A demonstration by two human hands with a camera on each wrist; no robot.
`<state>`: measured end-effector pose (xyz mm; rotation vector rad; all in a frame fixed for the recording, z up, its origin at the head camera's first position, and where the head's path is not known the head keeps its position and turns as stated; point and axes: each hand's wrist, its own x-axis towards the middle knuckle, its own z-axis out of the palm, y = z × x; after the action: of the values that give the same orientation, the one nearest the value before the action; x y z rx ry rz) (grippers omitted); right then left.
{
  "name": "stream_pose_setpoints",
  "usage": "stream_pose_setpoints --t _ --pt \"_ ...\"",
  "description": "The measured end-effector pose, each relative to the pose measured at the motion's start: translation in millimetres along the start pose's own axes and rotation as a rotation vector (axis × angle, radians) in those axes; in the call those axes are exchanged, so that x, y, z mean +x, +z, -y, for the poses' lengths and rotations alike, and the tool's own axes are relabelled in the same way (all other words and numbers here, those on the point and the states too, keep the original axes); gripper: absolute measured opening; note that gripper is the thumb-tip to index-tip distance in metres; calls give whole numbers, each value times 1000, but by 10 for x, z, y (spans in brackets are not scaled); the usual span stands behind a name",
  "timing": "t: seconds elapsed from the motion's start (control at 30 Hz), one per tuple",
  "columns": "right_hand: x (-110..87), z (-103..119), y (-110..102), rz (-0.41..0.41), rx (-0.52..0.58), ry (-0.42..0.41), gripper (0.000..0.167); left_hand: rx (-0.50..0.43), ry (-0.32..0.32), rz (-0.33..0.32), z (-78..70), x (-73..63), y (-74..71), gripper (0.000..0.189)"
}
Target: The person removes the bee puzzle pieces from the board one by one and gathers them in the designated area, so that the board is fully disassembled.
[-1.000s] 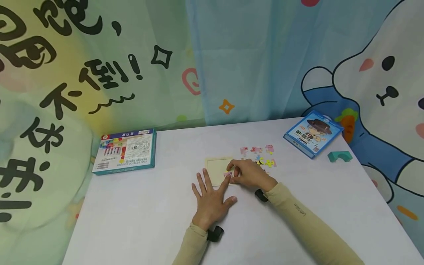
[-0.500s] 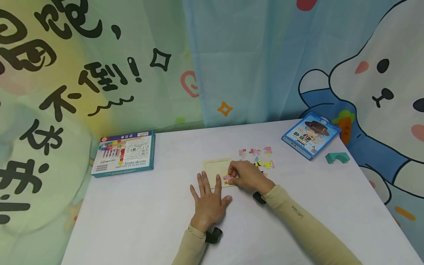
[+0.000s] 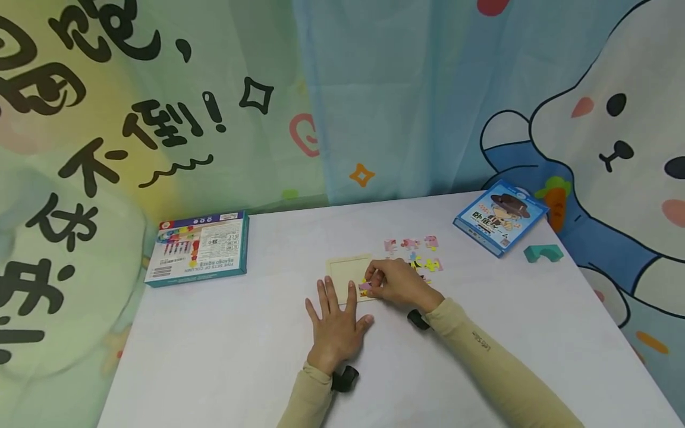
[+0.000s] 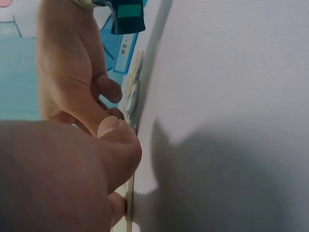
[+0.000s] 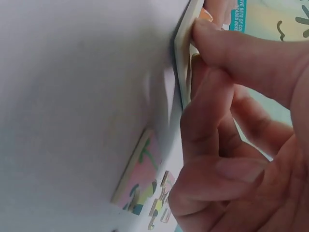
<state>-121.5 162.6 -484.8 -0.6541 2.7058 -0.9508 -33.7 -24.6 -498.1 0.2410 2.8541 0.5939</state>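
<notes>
A shallow pale wooden puzzle tray [image 3: 342, 268] lies mid-table. My left hand [image 3: 336, 333] rests palm down at its near edge, fingers spread, fingertips over the tray. At the tray's near right corner, my right hand [image 3: 398, 284] has its fingers curled, with thumb and forefinger at a small pink-and-yellow puzzle piece [image 3: 365, 289]. In the right wrist view, the thumb [image 5: 207, 41] sits right at the tray's edge, partly hiding the piece. The left wrist view shows the left thumb [image 4: 118, 145] in front of the right hand [image 4: 72, 67].
Several loose puzzle pieces [image 3: 431, 265] lie right of the tray, partly behind the right hand. A blue box [image 3: 500, 217] and a green arch block [image 3: 543, 253] stand at the back right. A white-and-teal box [image 3: 198, 248] lies at the back left, before a printed curtain [image 3: 374, 107].
The left forefinger has drawn back left from the piece. The piece has shifted slightly toward the tray's near edge, with the right hand staying at it. The head view has shifted a little.
</notes>
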Motion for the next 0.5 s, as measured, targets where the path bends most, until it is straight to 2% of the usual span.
stream_pose_setpoints --t 0.17,0.27,0.4,0.5 --pt "11 -29 -37 9 41 -49 7 2 -6 2 18 35 -9 75" --pt "-18 -81 -90 34 85 -56 7 16 -7 5 39 47 23 76" --pt "-112 -189 -223 91 205 -9 12 29 -6 -7 73 48 98 77" --pt "-230 -294 -354 129 317 81 21 19 0 -24 84 34 131 77"
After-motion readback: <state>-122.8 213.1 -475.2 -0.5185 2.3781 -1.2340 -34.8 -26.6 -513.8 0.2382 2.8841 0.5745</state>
